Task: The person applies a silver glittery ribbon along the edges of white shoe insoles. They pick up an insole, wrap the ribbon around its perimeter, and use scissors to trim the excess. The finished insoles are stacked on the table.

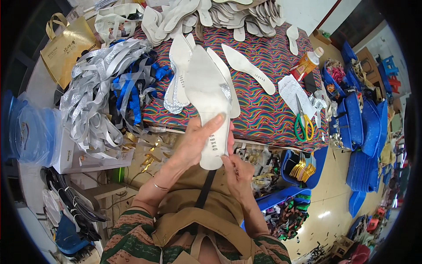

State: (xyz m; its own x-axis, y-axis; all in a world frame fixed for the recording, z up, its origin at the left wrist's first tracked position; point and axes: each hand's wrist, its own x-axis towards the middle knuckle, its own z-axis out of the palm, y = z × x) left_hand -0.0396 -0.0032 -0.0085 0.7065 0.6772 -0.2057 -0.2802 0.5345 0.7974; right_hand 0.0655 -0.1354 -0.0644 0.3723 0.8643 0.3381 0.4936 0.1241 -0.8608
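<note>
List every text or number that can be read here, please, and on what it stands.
Wording located, not copied:
Held sole: dark stamp at the heel end.
Some loose soles beside it: similar stamps.
Gold bag: dark print.
White box: small print, hard to read.
White paper: marks too small.
Bottle: print too small.

Nearest, an insole (205, 81) in the left grip (193, 140), right grip (239, 174) at its lower end, by the near edge of the table (250, 112). On the table just beyond, loose insoles (248, 68); along the far edge, piled insoles (250, 20). To the left, heaped ribbons (94, 83), with a carrier bag (68, 48) behind. Towards the right edge, a bottle (307, 65); nearer, a paper sheet (288, 90) with scissors (302, 114) partly on top. Below the near right corner, a bin (321, 165); farther right, on the floor, stacked bins (362, 171).
</note>
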